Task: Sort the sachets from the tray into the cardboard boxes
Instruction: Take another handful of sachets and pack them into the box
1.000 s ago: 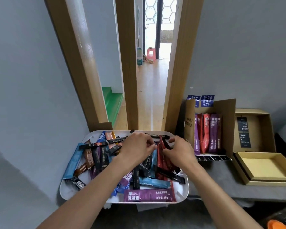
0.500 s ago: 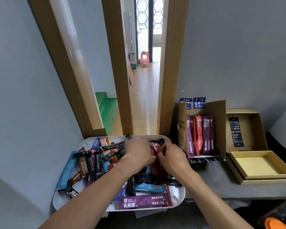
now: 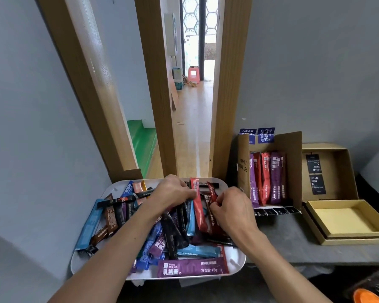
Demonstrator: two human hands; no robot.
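Two hands, left hand and right hand, are over one white tray of sachets too heaped to count, beside one tall cardboard box holding about five upright sachets, one shallow open box and one raised box lid.

Your left hand and right hand over the white oval tray of mixed stick sachets, fingers pinching a bright red sachet and a dark red sachet, open brown cardboard box of upright purple and red sachets just right, shallow yellow-lined box beyond.
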